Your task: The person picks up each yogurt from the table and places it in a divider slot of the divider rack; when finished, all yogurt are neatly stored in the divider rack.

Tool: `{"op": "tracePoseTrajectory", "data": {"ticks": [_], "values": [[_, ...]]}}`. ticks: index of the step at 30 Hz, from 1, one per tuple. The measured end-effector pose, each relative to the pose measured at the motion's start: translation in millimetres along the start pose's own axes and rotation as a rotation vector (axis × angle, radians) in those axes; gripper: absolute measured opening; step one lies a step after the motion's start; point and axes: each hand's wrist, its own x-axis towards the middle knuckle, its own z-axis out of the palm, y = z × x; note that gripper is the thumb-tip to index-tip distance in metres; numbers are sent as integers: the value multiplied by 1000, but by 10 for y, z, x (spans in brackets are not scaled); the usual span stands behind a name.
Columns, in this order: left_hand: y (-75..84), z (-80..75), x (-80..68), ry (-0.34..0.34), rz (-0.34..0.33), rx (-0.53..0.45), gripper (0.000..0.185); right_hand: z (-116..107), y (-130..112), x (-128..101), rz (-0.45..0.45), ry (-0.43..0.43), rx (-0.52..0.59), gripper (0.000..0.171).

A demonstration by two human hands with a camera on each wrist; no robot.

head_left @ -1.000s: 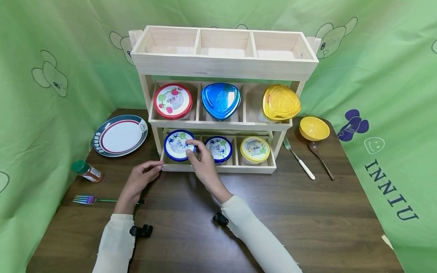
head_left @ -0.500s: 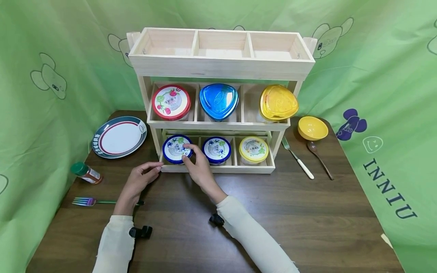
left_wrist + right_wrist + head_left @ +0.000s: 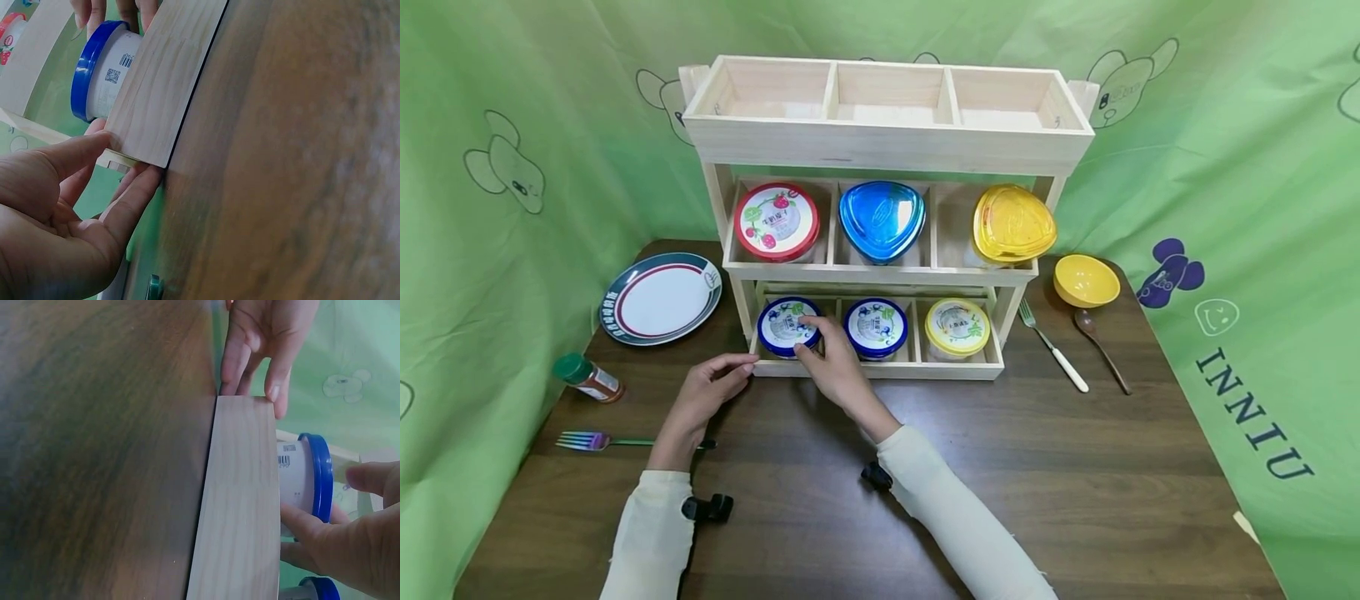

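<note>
My right hand (image 3: 841, 371) holds a white tub with a blueberry-print blue lid (image 3: 782, 321), which sits in the bottom-left compartment of the three-tier wooden rack (image 3: 887, 148). One finger lies over the lid and the thumb is at its front edge; in the right wrist view other fingers (image 3: 306, 528) run along the tub's side. My left hand (image 3: 700, 404) pinches the front left corner of the bottom tier, thumb on the upper edge (image 3: 94, 147) in the left wrist view. A matching blue-lidded tub (image 3: 876, 327) and a yellow-lidded one (image 3: 957, 327) fill the other bottom compartments.
On the middle tier stand red-lidded (image 3: 777, 221), blue-lidded (image 3: 882, 221) and yellow-lidded (image 3: 1015, 223) containers. Leftward lie a plate (image 3: 662, 296), a green-capped shaker (image 3: 587, 377) and a rainbow fork (image 3: 587, 441). Rightward are a white-handled fork (image 3: 1052, 346), a spoon (image 3: 1101, 350) and a yellow bowl (image 3: 1086, 282).
The left blue-lidded tub has gone down into its compartment, and my right hand has moved down slightly with it. My left hand stays at the rack's corner.
</note>
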Motion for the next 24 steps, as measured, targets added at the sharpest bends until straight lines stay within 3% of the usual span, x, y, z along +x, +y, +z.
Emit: {"op": "tracePoseTrajectory", "data": {"ticks": [7, 12, 15, 19, 24], "values": [[-1, -6, -10, -6, -1, 1, 33, -43, -48, -185, 4, -24, 3, 48], [21, -33, -17, -20, 10, 11, 34, -268, -142, -411, -33, -50, 41, 45], [62, -89, -6, -57, 14, 44, 39, -487, -169, -530, -64, -35, 75, 39], [138, -243, 2, -100, 19, 107, 49, -903, -160, -681, -102, 61, 67, 34], [281, -474, -39, -73, 45, 207, 61, -1531, -87, -848, -104, 212, 119, 39]]}}
